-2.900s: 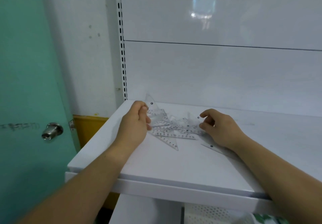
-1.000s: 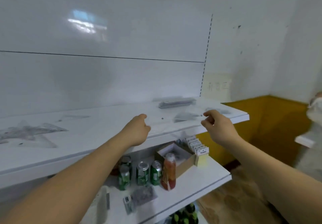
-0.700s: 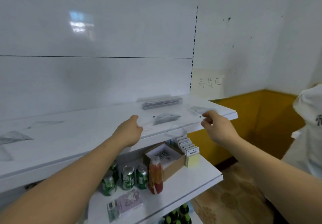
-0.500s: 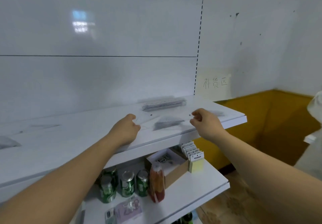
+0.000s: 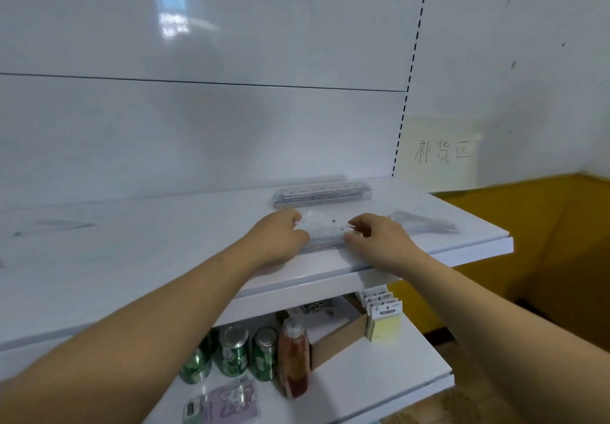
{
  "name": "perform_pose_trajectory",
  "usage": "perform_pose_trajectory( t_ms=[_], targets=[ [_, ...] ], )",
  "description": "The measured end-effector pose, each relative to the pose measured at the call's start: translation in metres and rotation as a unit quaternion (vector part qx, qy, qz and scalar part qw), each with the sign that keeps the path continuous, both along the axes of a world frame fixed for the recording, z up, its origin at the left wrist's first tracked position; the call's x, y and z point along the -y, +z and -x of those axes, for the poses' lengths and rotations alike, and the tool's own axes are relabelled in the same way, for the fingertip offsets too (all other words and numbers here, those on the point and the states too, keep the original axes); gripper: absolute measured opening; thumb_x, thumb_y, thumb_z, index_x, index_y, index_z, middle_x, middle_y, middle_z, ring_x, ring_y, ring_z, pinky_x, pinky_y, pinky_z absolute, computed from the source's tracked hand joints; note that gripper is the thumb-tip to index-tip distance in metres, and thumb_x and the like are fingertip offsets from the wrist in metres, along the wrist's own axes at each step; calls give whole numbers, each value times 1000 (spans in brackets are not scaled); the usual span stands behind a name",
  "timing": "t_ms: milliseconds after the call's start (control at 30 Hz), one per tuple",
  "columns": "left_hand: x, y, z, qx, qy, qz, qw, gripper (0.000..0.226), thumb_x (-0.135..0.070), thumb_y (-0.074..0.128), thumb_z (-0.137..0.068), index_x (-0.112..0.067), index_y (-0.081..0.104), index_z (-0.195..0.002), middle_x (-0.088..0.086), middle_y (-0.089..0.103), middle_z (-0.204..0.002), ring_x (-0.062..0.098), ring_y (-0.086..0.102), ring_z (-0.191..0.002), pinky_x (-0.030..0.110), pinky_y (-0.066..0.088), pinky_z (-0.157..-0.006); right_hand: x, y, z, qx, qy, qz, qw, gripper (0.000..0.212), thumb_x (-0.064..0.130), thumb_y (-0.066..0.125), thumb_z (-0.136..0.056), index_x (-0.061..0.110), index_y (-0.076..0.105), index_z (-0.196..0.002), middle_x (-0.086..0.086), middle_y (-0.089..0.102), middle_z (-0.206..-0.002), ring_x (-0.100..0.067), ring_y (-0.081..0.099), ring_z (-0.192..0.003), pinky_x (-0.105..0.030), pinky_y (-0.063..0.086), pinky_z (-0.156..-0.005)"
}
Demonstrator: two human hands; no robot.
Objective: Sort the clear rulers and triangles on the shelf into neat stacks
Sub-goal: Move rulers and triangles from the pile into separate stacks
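Note:
A clear triangle lies flat on the white shelf, on a low pile near the front edge. My left hand pinches its left end and my right hand pinches its right end. Behind them a neat stack of clear straight rulers rests along the back panel. Another pile of clear triangles sits to the right, blurred. A single faint clear piece lies far to the left on the shelf.
The shelf ends on the right at a corner beside a yellow wall. On the lower shelf stand green cans, a red-filled bottle, a cardboard box and yellow note packs.
My view swung from the left end of the shelf to its right end. Both hands travelled right with a clear triangle and came together over the pile by the front edge.

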State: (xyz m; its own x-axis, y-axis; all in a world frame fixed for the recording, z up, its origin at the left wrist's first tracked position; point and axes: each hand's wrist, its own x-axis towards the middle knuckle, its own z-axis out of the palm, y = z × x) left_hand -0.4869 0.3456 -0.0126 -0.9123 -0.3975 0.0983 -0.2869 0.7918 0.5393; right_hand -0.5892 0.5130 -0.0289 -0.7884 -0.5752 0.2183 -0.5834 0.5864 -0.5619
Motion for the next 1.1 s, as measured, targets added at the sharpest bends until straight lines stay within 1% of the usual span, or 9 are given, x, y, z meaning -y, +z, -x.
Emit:
perform_pose_trajectory(
  t_ms=[100, 167, 333, 433, 533, 667, 767, 933, 1100],
  targets=[
    [-10, -4, 3, 5, 8, -6, 1000, 50, -29, 48, -93, -17, 39, -141, 4, 44, -143, 21, 45, -125, 29, 34, -100, -14, -4, 4, -33, 27, -40, 998, 55, 42, 55, -89, 18, 46, -137, -1, 52, -134, -16, 48, -120, -30, 37, -99],
    [-15, -6, 1, -10, 16, -33, 999, 56, -33, 51, -91, -25, 34, -144, -1, 44, -143, 18, 46, -124, 29, 37, -101, -26, -8, 6, -81, 37, -94, 992, 59, 48, 50, -91, 16, 42, -139, -3, 47, -139, -19, 42, -126, -33, 34, -104],
    [-22, -9, -1, -39, 41, -9, 998, 41, -36, 59, -89, -28, 54, -128, -4, 54, -133, 12, 52, -113, 23, 36, -90, -46, -20, 8, -148, 86, -131, 976, 45, 55, 29, -91, 18, 53, -100, 1, 54, -106, -20, 48, -102, -33, 41, -89],
    [-25, -9, -1, -50, 66, -3, 997, 38, -36, 60, -89, -28, 57, -126, -3, 55, -133, 14, 52, -114, 24, 37, -91, -49, -24, 8, -178, 103, -140, 969, 44, 49, 29, -96, 15, 53, -111, -3, 53, -120, -20, 44, -112, -33, 34, -99],
    [-29, -10, -3, -34, 73, 10, 997, 45, -40, 59, -89, -30, 50, -132, -3, 50, -139, 14, 51, -119, 25, 38, -95, -49, -13, 12, -165, 117, -166, 965, 47, 54, 29, -94, 15, 52, -106, -5, 54, -116, -21, 46, -108, -35, 38, -94],
    [-30, -5, -14, 12, 78, 48, 996, 65, -47, 56, -89, -28, 31, -145, -4, 34, -151, 17, 37, -135, 31, 30, -107, -36, 21, 21, -169, 134, -186, 959, 66, 61, 30, -93, 13, 44, -136, -8, 46, -139, -26, 40, -128, -40, 35, -106],
    [-19, -1, -35, 50, 93, 61, 992, 68, -51, 54, -89, -26, 28, -147, -2, 30, -153, 17, 32, -137, 30, 26, -109, -13, 45, 15, -173, 159, -195, 952, 71, 63, 31, -92, 15, 36, -144, -7, 38, -149, -26, 36, -134, -41, 33, -108],
    [20, 3, -100, 111, 131, 66, 983, 68, -52, 50, -90, -23, 27, -147, -2, 23, -156, 18, 25, -141, 30, 20, -112, 49, 62, -23, -162, 211, -213, 940, 70, 61, 33, -93, 16, 33, -146, -7, 32, -152, -28, 35, -136, -41, 30, -110],
    [80, 6, -201, 115, 209, 72, 968, 66, -51, 51, -91, -23, 29, -146, -2, 24, -155, 18, 27, -141, 31, 22, -112, 137, 62, -93, -160, 268, -243, 919, 70, 60, 32, -95, 15, 27, -148, -7, 27, -155, -28, 30, -139, -41, 26, -113]
  ],
)
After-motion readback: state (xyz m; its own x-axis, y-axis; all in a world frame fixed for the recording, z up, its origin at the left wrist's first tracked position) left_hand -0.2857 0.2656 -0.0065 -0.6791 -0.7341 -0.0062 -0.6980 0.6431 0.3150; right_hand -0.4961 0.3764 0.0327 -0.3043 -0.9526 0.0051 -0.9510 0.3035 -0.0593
